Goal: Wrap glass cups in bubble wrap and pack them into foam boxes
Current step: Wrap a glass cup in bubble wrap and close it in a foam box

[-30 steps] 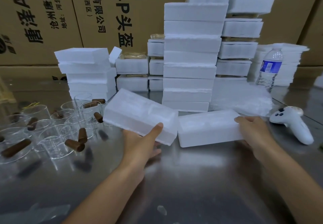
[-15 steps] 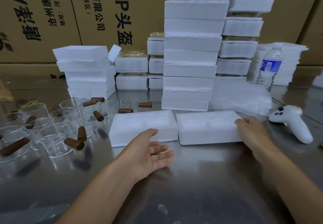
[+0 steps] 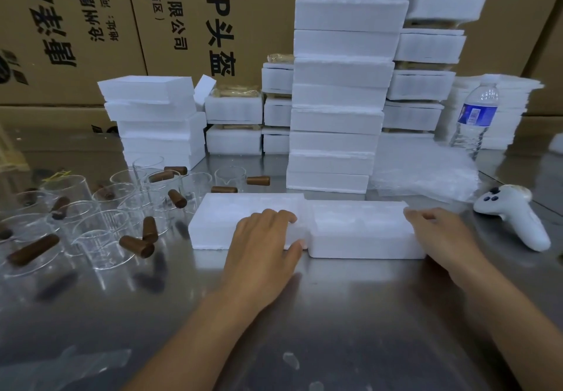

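Note:
Two white foam box halves lie side by side on the steel table, the left half (image 3: 219,223) and the right half (image 3: 359,232), hollow sides up. My left hand (image 3: 262,238) grips the left half's right end, fingers on top and thumb on the front face. At the right half's far right corner my right hand (image 3: 438,232) rests, fingers touching its end. Several clear glass cups (image 3: 103,226) with brown handles stand crowded at the left. A pile of bubble wrap (image 3: 423,171) lies behind the right half.
A tall stack of foam boxes (image 3: 338,92) stands just behind the two halves, with lower stacks (image 3: 158,116) to its left and right. A water bottle (image 3: 475,119) and a white controller (image 3: 515,217) sit at the right. Cardboard cartons (image 3: 91,25) wall off the back.
My left hand laid the lifted foam half flat beside the other, let go briefly, then returned to grip its right end. My right hand stayed at the right half's end.

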